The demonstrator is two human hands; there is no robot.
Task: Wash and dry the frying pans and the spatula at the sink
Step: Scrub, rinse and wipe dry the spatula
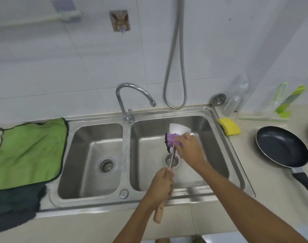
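Fingers of the left hand (161,186) are curling round the wooden handle (158,214) of the spatula (171,161), holding it slanted up and away over the right basin (211,137), above the drain. Further along, the right hand (189,149) is pinching a purple cloth (172,140) round the neck, just below the white blade (178,130). Its fingers are folding over the cloth, though their tips are hidden from view.

No water is showing at the tap (132,92), so this is looking like a wipe-down, probably drying, though soaping cannot be ruled out.

To do it well, the left hand should be keeping the handle steady and turning it slowly. Meanwhile the right should be drawing the cloth outward from neck to blade edge, squeezing both faces at once. The joint where shaft meets blade is likely trapping grease or drips, so it is deserving an extra twist of the cloth. Keeping everything over the basin is saving the counter from splashes.

Off to the right, a black frying pan (281,148) is sitting on the counter, well apart from the sink, with a yellow sponge (230,126) lying at the basin's far corner. A green towel (30,151) is lying spread on the counter left of the sink.
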